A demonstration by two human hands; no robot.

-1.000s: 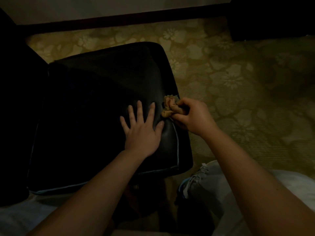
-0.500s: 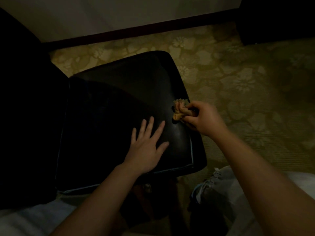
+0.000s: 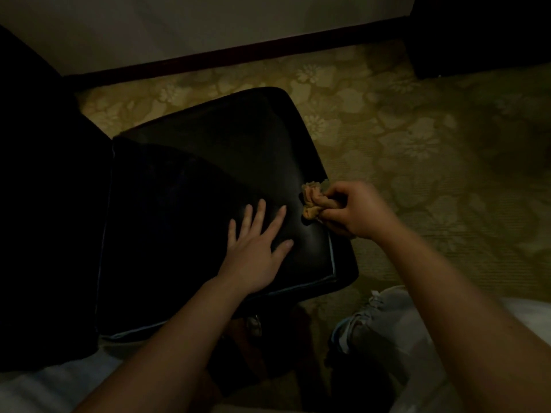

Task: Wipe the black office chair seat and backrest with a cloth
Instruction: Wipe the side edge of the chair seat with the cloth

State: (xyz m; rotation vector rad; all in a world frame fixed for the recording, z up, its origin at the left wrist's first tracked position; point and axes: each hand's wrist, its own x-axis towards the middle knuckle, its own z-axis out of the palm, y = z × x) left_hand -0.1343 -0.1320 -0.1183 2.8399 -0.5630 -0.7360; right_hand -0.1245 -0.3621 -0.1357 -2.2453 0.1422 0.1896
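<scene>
Two hands at work: left hand flat with fingers spread on the black chair seat, right hand curled round a bunched tan cloth touching the seat's edge near the left fingertips, patterned carpet beneath.

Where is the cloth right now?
In the head view, the tan cloth is bunched in the right hand, at the right edge of the black seat.

Floral carpet meets a dark baseboard below a pale wall
</scene>
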